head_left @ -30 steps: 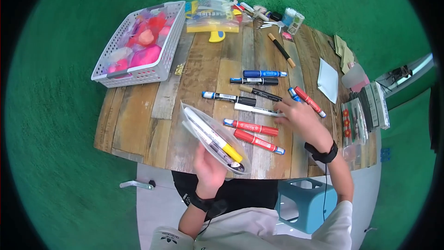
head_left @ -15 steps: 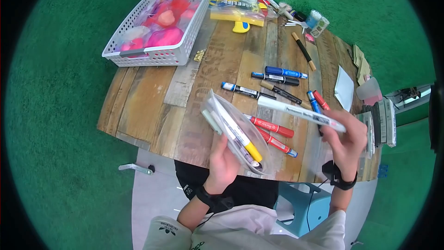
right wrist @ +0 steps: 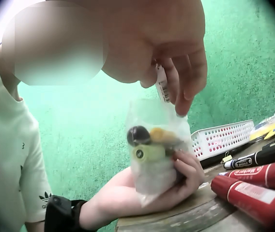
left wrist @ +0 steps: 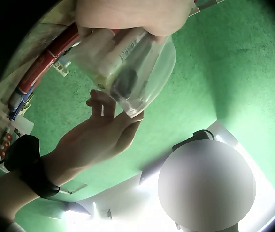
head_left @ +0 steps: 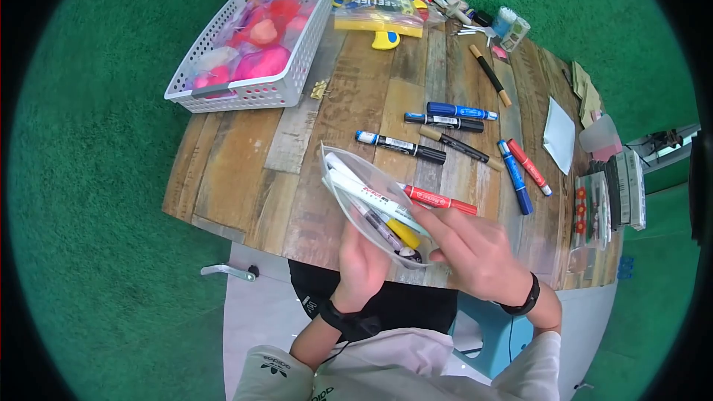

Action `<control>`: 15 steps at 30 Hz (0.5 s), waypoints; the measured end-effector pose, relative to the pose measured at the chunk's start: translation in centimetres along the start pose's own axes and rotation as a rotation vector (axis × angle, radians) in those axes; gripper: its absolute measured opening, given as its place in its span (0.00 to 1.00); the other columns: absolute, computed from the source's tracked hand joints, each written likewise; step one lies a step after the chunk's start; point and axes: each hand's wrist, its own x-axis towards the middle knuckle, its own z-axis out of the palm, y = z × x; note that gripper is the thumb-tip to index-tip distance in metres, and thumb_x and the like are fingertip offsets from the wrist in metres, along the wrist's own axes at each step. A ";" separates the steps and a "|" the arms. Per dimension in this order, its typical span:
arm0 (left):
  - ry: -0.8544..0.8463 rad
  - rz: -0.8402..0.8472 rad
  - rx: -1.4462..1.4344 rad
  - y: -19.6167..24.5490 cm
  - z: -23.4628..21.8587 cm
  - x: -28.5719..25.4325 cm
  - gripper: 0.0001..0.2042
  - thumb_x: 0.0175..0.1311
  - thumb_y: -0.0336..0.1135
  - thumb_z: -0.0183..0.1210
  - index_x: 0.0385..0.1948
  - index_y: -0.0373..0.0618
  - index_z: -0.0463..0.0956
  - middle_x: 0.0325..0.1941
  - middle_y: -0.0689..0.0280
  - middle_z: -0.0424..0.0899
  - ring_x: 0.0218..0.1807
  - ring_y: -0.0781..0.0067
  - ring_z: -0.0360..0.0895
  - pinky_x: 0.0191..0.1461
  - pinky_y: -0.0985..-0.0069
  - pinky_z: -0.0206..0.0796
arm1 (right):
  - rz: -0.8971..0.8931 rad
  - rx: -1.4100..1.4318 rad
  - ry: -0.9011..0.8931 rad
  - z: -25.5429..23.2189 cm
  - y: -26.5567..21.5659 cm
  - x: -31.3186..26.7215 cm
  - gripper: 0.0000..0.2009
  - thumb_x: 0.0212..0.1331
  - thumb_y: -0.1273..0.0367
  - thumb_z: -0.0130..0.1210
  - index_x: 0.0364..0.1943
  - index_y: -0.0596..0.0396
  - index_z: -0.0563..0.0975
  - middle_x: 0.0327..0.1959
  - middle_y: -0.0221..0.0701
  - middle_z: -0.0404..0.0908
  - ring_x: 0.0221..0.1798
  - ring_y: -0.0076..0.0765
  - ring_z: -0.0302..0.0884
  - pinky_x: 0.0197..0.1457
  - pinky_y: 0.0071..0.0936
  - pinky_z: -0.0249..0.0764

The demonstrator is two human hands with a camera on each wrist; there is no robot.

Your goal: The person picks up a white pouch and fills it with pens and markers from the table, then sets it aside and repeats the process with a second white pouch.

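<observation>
My left hand (head_left: 362, 263) grips a clear frosted pouch (right wrist: 152, 181) from below, fingers curled round its side, above the table's near edge. Inside lie several markers, among them a yellow-capped one (head_left: 402, 233) and one with a dark round end (right wrist: 138, 136). My right hand (head_left: 479, 252) is over the pouch's opening, pinching one end of a white marker (head_left: 368, 191) that lies along the mouth. In the right wrist view, this marker's barcode label shows between the fingers. Just beyond the pouch is a red marker (head_left: 445, 200), partly hidden by the right hand.
Black markers (head_left: 401, 146), blue markers (head_left: 462, 111) and a red marker (head_left: 529, 167) lie spread over the wooden table (head_left: 223, 171). A white basket (head_left: 245, 98) of pink items stands at the far left. At the back is a yellow-edged zip bag (head_left: 377, 24); a white packet (head_left: 558, 136) lies right.
The right hand picked the white marker up off the table, lifted it to the right, then brought it left to the pouch's mouth. The left hand kept hold of the pouch.
</observation>
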 end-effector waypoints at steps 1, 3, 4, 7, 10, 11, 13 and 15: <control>-0.032 0.011 -0.015 0.1 0.1 0.0 0.25 0.75 0.49 0.41 0.66 0.44 0.57 0.64 0.62 0.69 0.66 0.67 0.66 0.70 0.64 0.55 | 0.002 0.004 -0.046 0.1 -0.2 0.1 0.25 0.45 0.66 0.64 0.50 0.62 0.76 0.31 0.32 0.76 0.25 0.31 0.77 0.25 0.26 0.72; -0.074 0.010 -0.022 0.1 -0.1 0.1 0.24 0.75 0.48 0.41 0.67 0.45 0.57 0.64 0.62 0.69 0.66 0.67 0.66 0.70 0.63 0.55 | -0.020 0.062 0.013 0.6 0.2 -0.4 0.24 0.46 0.65 0.65 0.49 0.61 0.77 0.32 0.32 0.76 0.25 0.30 0.77 0.25 0.25 0.72; -0.117 0.005 -0.031 0.0 -0.2 0.1 0.24 0.75 0.48 0.40 0.67 0.46 0.56 0.64 0.62 0.68 0.66 0.66 0.65 0.70 0.62 0.55 | -0.037 0.117 0.071 0.7 0.4 -0.6 0.23 0.46 0.63 0.65 0.47 0.60 0.77 0.33 0.32 0.76 0.26 0.30 0.77 0.25 0.25 0.72; 0.008 -0.013 -0.007 -0.2 0.2 0.3 0.24 0.76 0.46 0.40 0.69 0.49 0.53 0.65 0.62 0.67 0.66 0.66 0.65 0.70 0.60 0.55 | -0.053 0.175 0.123 0.0 0.9 -0.5 0.21 0.45 0.63 0.66 0.44 0.58 0.79 0.35 0.32 0.77 0.27 0.30 0.77 0.25 0.25 0.72; 0.005 -0.003 0.001 -0.2 0.4 0.5 0.24 0.76 0.48 0.39 0.67 0.44 0.56 0.64 0.60 0.69 0.66 0.64 0.67 0.70 0.61 0.57 | 0.016 0.222 0.074 0.2 1.2 -0.1 0.20 0.42 0.64 0.68 0.41 0.57 0.80 0.37 0.33 0.78 0.27 0.30 0.77 0.25 0.25 0.73; 0.005 -0.002 0.000 -0.2 0.5 0.6 0.24 0.76 0.48 0.39 0.67 0.44 0.56 0.64 0.60 0.69 0.66 0.64 0.67 0.70 0.61 0.57 | 0.015 0.222 0.073 0.5 1.5 -0.1 0.20 0.42 0.64 0.68 0.41 0.57 0.80 0.37 0.33 0.78 0.27 0.30 0.77 0.25 0.25 0.73; 0.018 -0.011 -0.027 -0.1 0.7 0.6 0.24 0.76 0.47 0.38 0.67 0.44 0.56 0.65 0.60 0.69 0.67 0.63 0.66 0.71 0.60 0.55 | 0.036 0.314 0.132 1.4 2.1 -0.1 0.19 0.42 0.64 0.68 0.39 0.57 0.80 0.38 0.33 0.78 0.28 0.32 0.78 0.27 0.26 0.74; 0.028 -0.010 -0.041 -0.1 0.7 0.6 0.24 0.76 0.46 0.39 0.67 0.44 0.56 0.65 0.60 0.69 0.67 0.63 0.66 0.71 0.59 0.54 | 0.010 0.286 0.139 1.5 2.2 0.1 0.19 0.42 0.64 0.68 0.39 0.57 0.80 0.39 0.33 0.78 0.29 0.33 0.78 0.28 0.27 0.75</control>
